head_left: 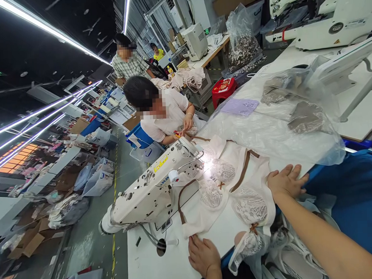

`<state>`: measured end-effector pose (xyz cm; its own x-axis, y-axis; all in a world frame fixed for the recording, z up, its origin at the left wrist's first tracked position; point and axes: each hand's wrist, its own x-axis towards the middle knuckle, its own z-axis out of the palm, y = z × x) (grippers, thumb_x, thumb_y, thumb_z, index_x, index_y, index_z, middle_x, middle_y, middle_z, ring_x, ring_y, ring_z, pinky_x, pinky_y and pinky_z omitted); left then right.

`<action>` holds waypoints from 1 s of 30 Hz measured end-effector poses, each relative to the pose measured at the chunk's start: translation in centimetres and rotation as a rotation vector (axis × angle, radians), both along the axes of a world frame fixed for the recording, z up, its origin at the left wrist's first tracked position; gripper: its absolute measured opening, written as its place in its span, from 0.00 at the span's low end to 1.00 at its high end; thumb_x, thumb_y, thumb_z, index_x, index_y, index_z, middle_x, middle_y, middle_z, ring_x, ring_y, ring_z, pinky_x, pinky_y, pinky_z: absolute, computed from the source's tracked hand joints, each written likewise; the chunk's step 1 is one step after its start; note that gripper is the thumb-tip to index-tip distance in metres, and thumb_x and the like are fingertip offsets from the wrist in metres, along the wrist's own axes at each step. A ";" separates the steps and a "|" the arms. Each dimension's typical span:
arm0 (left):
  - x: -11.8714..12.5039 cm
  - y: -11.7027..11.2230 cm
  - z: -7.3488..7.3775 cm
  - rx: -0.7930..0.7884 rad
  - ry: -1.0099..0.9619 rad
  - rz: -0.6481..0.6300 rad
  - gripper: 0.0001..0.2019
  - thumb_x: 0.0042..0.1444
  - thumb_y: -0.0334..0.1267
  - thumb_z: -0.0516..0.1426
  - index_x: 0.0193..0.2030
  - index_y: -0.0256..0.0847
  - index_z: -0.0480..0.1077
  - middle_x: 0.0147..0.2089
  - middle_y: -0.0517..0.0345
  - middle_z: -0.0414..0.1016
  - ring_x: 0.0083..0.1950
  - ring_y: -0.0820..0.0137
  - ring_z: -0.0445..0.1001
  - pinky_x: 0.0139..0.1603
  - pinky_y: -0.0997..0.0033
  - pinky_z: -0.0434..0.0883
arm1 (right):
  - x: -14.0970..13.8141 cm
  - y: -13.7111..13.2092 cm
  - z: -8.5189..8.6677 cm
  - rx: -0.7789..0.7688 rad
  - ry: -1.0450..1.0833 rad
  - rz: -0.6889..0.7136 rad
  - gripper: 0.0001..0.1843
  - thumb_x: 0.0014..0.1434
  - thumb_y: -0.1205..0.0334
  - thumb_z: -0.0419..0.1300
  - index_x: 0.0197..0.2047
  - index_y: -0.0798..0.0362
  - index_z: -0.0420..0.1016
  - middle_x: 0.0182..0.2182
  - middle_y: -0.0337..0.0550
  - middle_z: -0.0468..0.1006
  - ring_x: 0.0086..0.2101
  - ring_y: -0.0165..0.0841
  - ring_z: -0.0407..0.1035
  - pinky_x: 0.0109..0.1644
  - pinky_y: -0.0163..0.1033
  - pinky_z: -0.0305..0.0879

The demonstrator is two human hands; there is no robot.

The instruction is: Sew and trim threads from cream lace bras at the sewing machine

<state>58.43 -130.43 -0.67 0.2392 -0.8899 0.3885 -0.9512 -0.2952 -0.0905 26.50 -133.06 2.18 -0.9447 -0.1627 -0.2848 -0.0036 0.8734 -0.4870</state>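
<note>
Brown-trimmed cream lace bras (251,208): lying limp, probably light, easiest held by bands (200,222). Left hand (204,254): resting half-curled, grip unclear. Right hand (284,181): spreading, touching only.

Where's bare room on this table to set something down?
The white tabletop left of the left hand, in front of the round hole, looks bare. It's crowded from the sewing machine to the right hand, where bras lie.

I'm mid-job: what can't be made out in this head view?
In the head view:
Sewing machine: needle lost in bright glare.
Yellow label: print too small to read.
Garment pile: partly behind the right forearm, cut off by the bottom edge.
Left hand: forearm largely cut off by the bottom edge.
</note>
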 end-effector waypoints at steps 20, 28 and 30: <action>-0.1 0.0 0.2 0.018 0.061 -0.008 0.17 0.57 0.36 0.47 0.49 0.32 0.69 0.53 0.41 0.70 0.52 0.57 0.69 0.49 0.53 0.65 | 0.0 -0.1 -0.7 0.017 0.026 0.006 0.33 0.61 0.55 0.41 0.66 0.63 0.50 0.66 0.48 0.44 0.61 0.54 0.37 0.55 0.70 0.51; 0.6 0.2 -0.9 -0.141 -0.093 -0.066 0.17 0.59 0.35 0.45 0.47 0.31 0.71 0.48 0.41 0.73 0.47 0.57 0.72 0.43 0.56 0.67 | 0.2 0.2 -0.2 -0.038 -0.001 -0.004 0.33 0.61 0.54 0.39 0.66 0.62 0.49 0.66 0.50 0.45 0.61 0.56 0.36 0.53 0.71 0.52; 0.5 0.3 -1.2 -0.179 -0.105 -0.061 0.17 0.60 0.35 0.44 0.46 0.31 0.72 0.47 0.40 0.73 0.47 0.57 0.72 0.43 0.57 0.67 | 0.3 0.3 -0.3 -0.060 0.002 -0.015 0.33 0.60 0.54 0.39 0.66 0.60 0.49 0.65 0.51 0.46 0.61 0.56 0.37 0.52 0.72 0.52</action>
<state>58.88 -130.16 -1.91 0.1371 -0.8163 0.5612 -0.9559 -0.2576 -0.1412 26.79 -132.79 1.89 -0.9477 -0.1656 -0.2728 0.0078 0.8424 -0.5387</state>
